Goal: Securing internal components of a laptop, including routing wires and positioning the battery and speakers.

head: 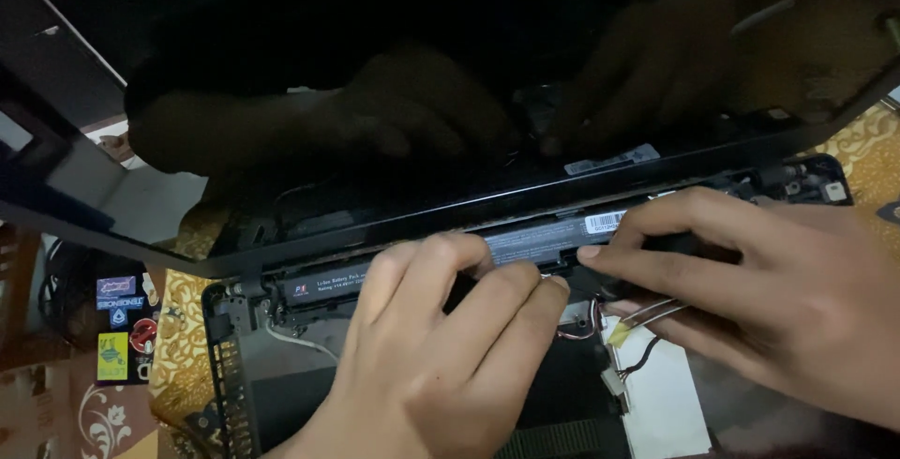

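Observation:
An opened laptop lies in front of me, its bottom shell (228, 365) stripped of its cover. A long black battery (534, 239) with white labels sits along the hinge edge. My left hand (431, 356) comes up from below, its fingers curled over the battery's front edge near the middle. My right hand (769, 281) reaches in from the right and pinches the battery's right end between thumb and fingers. Thin red, black and yellow wires (647, 314) run just under my right fingers.
The glossy dark screen lid (375, 65) leans over the hinge and mirrors both hands. A white cable (300, 339) crosses the shell at left. A white sheet (666, 393) lies inside at right. A yellow patterned cloth (178, 356) covers the surface, with a stickered dark object (117, 328) at left.

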